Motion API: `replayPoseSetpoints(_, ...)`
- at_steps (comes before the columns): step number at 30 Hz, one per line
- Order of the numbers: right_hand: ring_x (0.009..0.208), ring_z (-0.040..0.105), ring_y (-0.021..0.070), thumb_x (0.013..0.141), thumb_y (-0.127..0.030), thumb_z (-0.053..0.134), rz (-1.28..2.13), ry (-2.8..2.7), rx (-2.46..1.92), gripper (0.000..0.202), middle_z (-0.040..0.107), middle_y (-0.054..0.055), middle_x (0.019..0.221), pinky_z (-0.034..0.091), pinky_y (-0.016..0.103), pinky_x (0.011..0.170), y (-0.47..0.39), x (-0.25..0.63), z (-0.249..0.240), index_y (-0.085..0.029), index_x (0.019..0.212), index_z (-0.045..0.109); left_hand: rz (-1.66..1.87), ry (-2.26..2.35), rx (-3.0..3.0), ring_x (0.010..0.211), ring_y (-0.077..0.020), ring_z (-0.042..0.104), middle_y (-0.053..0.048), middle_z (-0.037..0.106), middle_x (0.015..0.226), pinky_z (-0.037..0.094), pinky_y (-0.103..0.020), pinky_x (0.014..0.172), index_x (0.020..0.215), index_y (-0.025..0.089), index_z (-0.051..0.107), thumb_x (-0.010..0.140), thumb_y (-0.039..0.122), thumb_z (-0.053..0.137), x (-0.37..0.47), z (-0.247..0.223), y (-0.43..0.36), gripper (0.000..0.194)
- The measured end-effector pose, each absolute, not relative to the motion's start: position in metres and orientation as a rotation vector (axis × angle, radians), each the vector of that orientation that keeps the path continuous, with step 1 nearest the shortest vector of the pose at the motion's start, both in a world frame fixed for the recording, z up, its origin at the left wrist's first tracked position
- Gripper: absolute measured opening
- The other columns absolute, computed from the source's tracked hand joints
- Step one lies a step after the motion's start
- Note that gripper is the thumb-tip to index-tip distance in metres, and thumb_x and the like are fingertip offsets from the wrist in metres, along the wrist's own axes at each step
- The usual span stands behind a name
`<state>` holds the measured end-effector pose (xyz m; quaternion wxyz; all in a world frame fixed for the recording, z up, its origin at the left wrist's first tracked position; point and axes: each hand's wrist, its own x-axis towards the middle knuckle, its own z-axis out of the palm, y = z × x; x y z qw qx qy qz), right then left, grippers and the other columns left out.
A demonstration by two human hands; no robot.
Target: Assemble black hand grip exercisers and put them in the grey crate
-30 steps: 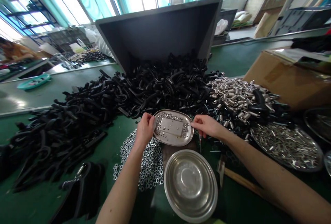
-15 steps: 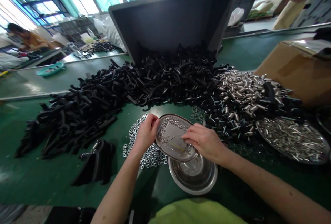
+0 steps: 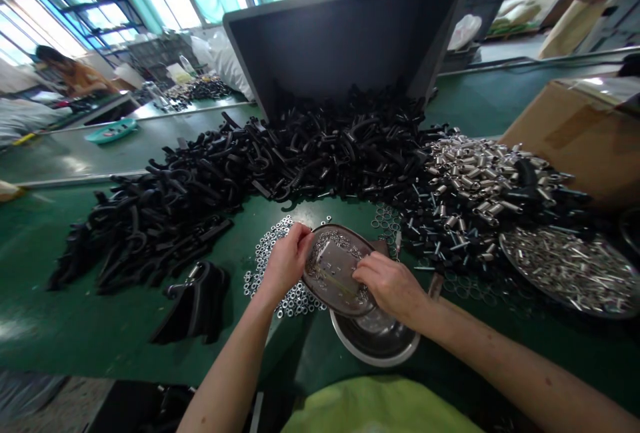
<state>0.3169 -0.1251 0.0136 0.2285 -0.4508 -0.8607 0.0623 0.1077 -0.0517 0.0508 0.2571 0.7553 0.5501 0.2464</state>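
Note:
My left hand (image 3: 286,261) is closed on the left rim of an oval metal tray (image 3: 336,265), held tilted above the table. Small shiny metal pieces lie scattered over the tray, mostly along its edges. At the tray's right side, the fingers of my right hand (image 3: 393,287) are pinched together over its surface; whatever is between them is hidden. Below the tray stands a round steel bowl (image 3: 367,354), partly covered by it. Many metal nuts (image 3: 267,246) are spread on the table beside and beneath my left hand.
Black curved parts (image 3: 200,183) spill from a large grey bin (image 3: 345,39). To the right are springs (image 3: 473,169), screws (image 3: 443,239), thin rings (image 3: 385,218), a heaped metal dish (image 3: 570,273) and a cardboard box (image 3: 560,133). Stacked black parts (image 3: 195,303) stand left. A co-worker (image 3: 75,73) sits far left.
The tray tips a little more and covers more of the bowl. My right fingers stay pinched at its right side, and the whole view has shifted slightly.

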Motion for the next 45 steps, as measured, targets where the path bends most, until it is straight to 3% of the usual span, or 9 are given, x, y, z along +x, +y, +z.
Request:
replayPoseSetpoints(13, 0.083, 0.054, 0.0190, 0.082, -0.007, 0.048, 0.281, -2.205, -1.226, 0.016, 0.061, 0.008, 0.085, 0.047, 0.032, 0.073, -0.148, 0.323, 0.011, -0.016, 0.085, 0.061, 0.796, 1.521, 2.202, 0.064, -0.0135, 0.058, 0.000, 0.064, 0.074, 0.041, -0.023, 0.060, 0.087, 0.022, 0.057, 0.089, 0.030, 0.045, 0.112, 0.064, -0.074, 0.014)
replayPoseSetpoints(21, 0.079, 0.059, 0.0168, 0.079, -0.006, 0.048, 0.415, -2.015, -1.266, 0.019, 0.063, 0.006, 0.084, 0.050, 0.031, 0.069, -0.166, 0.345, 0.015, -0.018, 0.084, 0.061, 0.961, 1.375, 2.439, 0.074, -0.0126, 0.065, -0.002, 0.070, 0.091, 0.049, -0.021, 0.067, 0.101, 0.021, 0.059, 0.089, 0.026, 0.049, 0.117, 0.068, -0.091, 0.017)
replayPoseSetpoints(33, 0.080, 0.061, 0.0154, 0.075, -0.002, 0.048, 0.412, -1.878, -1.347, 0.021, 0.063, 0.005, 0.085, 0.048, 0.026, 0.069, -0.188, 0.359, 0.022, -0.019, 0.080, 0.058, 1.066, 0.387, 3.079, 0.062, -0.0110, 0.063, -0.005, 0.072, 0.085, 0.048, -0.023, 0.052, 0.110, 0.017, 0.058, 0.084, 0.012, 0.052, 0.118, 0.087, -0.127, 0.027)
replayPoseSetpoints(40, 0.077, 0.061, 0.0156, 0.076, -0.004, 0.047, 0.325, -1.823, -1.401, 0.020, 0.063, 0.004, 0.082, 0.048, 0.027, 0.067, -0.195, 0.367, 0.021, -0.020, 0.080, 0.058, 1.161, 0.398, 3.000, 0.067, -0.0126, 0.065, -0.006, 0.072, 0.087, 0.050, -0.023, 0.056, 0.118, 0.021, 0.056, 0.081, 0.011, 0.056, 0.115, 0.081, -0.124, 0.039)
replayPoseSetpoints(45, 0.076, 0.059, 0.0150, 0.075, -0.004, 0.047, 0.340, -1.779, -1.386, 0.021, 0.062, 0.004, 0.081, 0.047, 0.026, 0.066, -0.201, 0.366, 0.026, -0.020, 0.079, 0.059, 1.303, 0.498, 2.922, 0.072, -0.0124, 0.065, -0.007, 0.072, 0.088, 0.050, -0.022, 0.062, 0.113, 0.018, 0.059, 0.077, 0.008, 0.062, 0.115, 0.065, -0.118, 0.038)
